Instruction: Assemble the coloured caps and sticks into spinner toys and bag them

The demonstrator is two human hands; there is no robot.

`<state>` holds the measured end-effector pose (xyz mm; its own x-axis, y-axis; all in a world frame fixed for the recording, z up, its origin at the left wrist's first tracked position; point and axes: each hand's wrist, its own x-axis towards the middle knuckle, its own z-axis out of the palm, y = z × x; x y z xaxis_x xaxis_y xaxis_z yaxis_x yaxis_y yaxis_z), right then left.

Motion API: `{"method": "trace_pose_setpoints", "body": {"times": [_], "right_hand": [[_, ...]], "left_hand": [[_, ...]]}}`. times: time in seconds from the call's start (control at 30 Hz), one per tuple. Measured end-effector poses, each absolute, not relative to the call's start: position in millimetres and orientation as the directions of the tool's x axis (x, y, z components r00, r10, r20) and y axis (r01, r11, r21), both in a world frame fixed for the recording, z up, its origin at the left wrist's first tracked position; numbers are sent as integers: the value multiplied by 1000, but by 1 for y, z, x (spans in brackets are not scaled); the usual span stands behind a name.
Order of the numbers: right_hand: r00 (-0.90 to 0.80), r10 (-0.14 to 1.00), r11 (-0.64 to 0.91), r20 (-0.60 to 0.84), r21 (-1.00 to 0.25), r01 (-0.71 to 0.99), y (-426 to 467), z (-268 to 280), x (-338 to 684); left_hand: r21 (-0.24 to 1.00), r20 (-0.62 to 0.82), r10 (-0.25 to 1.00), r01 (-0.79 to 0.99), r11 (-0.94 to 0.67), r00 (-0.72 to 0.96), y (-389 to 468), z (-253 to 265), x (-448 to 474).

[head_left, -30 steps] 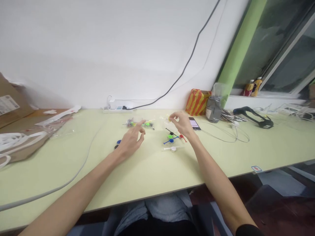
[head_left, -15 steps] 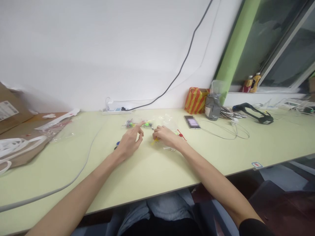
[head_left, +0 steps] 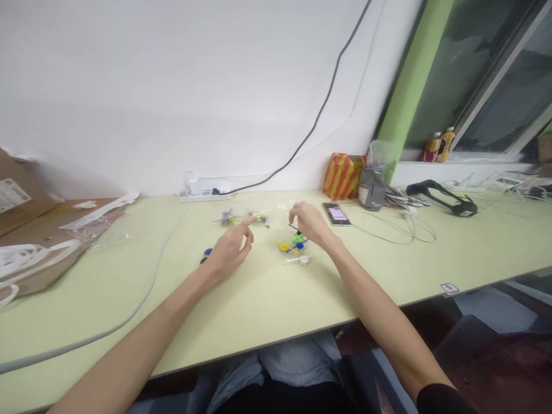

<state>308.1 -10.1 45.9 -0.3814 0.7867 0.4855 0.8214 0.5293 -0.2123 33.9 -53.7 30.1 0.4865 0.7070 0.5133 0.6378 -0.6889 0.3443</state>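
My left hand (head_left: 230, 247) hovers at the middle of the table, index finger stretched forward and thumb apart, holding nothing. Its fingertip is close to a bundle of small coloured parts (head_left: 259, 218). Partly behind its wrist are blue and black round pieces (head_left: 207, 252). My right hand (head_left: 311, 223) is closed, its bent fingertips at a small black piece with a thin stem (head_left: 295, 229). Below it lie small round pieces with thin arms: a yellow one (head_left: 283, 248), a blue one (head_left: 299, 246), a green one (head_left: 297, 238) and a white one (head_left: 304, 260).
A second bundle of small parts (head_left: 227, 218) lies farther left. A phone (head_left: 337, 214), a striped bag (head_left: 342, 175) and a grey container (head_left: 372, 187) stand or lie at the right. A grey cable (head_left: 146, 293) crosses the left side. Cardboard (head_left: 26, 218) and plastic wrapping are at far left.
My right hand has moved right and away from me, off the yellow piece, uncovering the blue, green and black pieces. The red piece is now hidden. My left hand has barely moved.
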Motion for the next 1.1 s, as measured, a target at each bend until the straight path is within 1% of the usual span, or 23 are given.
{"method": "trace_pose_setpoints", "body": {"times": [0.07,0.1,0.17,0.23,0.3,0.37,0.47,0.6,0.73,0.83,0.9,0.97,1.03,1.07,1.1], "right_hand": [[-194,826,368,528,-245,897,-2,43,321],[-110,845,282,523,-261,923,1,40,328],[21,884,124,467,-279,952,7,31,339],[108,919,5,379,-286,958,12,22,346],[161,944,-70,286,-303,950,16,14,349],[189,960,-114,208,-326,938,22,8,348],[198,967,-134,158,-346,929,32,4,342],[180,966,-93,188,-397,913,43,-1,341],[157,956,-28,247,-457,889,47,-7,349],[161,933,18,321,-490,871,49,-3,357],[174,898,72,404,-524,849,48,6,357],[195,817,221,543,-606,764,44,18,349],[236,710,444,664,-682,581,34,29,332],[244,684,538,687,-701,468,26,34,320],[236,686,599,688,-718,354,16,37,307]], "left_hand": [[341,499,707,636,-692,501,-52,28,33],[343,491,703,628,-698,514,-52,27,33],[350,471,692,604,-716,547,-51,25,33],[348,439,679,586,-732,588,-50,23,35],[335,399,661,570,-751,636,-51,22,38],[319,364,632,546,-774,684,-53,20,43],[322,341,597,507,-800,726,-58,18,51],[345,359,556,446,-826,750,-64,17,57],[297,368,528,442,-847,765,-63,18,57],[262,376,543,476,-840,751,-61,20,55],[272,404,578,510,-816,709,-60,22,53],[350,453,635,531,-772,626,-61,25,52],[509,479,719,509,-695,504,-62,28,52],[604,471,763,468,-645,444,-63,29,53],[695,450,802,411,-591,392,-63,31,53]]}}
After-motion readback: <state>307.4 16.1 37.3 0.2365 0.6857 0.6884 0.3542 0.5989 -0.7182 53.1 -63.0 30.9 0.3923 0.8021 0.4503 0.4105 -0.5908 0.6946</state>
